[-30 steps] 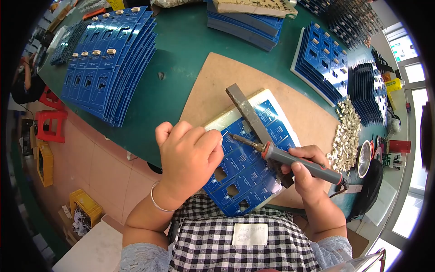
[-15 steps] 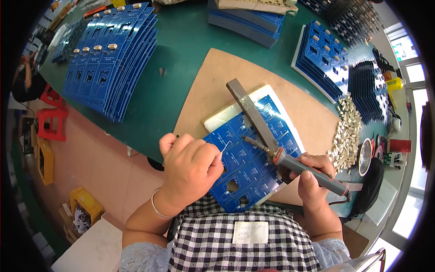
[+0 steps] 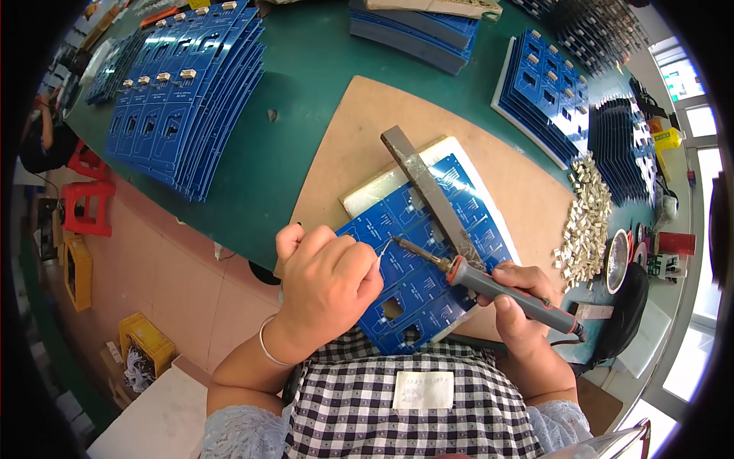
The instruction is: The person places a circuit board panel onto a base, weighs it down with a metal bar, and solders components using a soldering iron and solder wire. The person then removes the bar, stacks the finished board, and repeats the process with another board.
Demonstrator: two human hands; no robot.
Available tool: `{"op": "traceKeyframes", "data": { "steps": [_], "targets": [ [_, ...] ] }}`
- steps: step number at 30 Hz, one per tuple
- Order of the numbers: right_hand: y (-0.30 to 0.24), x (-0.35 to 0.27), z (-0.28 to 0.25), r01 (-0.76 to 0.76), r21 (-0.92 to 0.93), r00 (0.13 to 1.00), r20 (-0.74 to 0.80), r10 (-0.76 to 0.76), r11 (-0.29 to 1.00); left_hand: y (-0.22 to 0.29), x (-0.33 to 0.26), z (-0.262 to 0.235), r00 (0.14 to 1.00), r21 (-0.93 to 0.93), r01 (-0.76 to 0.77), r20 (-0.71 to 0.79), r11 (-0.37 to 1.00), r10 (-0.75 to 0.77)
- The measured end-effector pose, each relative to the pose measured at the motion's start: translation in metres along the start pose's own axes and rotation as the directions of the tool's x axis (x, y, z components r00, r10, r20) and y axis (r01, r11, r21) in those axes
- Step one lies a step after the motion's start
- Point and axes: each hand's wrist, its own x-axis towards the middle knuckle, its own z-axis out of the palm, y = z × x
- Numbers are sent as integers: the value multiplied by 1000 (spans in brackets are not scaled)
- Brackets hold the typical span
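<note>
Head view — right hand (image 3: 520, 294) gripping soldering iron (image 3: 497, 287), long axis toward 10 o'clock, tip over blue circuit board (image 3: 428, 283). Left hand (image 3: 325, 283) at its 9 o'clock, nearer the tip, pinching thin solder wire (image 3: 384, 246) — ends nearly meeting.

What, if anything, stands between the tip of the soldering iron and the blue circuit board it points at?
Nothing visible does. The soldering iron, held in the right hand, has its tip right at the blue circuit board. The left hand brings a thin wire to the same spot. The grey metal bar lies just beside it.
</note>
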Motion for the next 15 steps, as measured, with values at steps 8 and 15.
{"op": "traceKeyframes", "data": {
  "steps": [8, 15],
  "targets": [
    [3, -1, -1, -23, -9, 1000, 6, 23, 1000, -1, 3, 2, 1000, 25, 3, 19, 1000, -3],
    [4, 2, -1, -38, -21, 999, 25, 38, 999, -3, 8, 2, 1000, 42, -1, 21, 999, 0]
  ]
}}
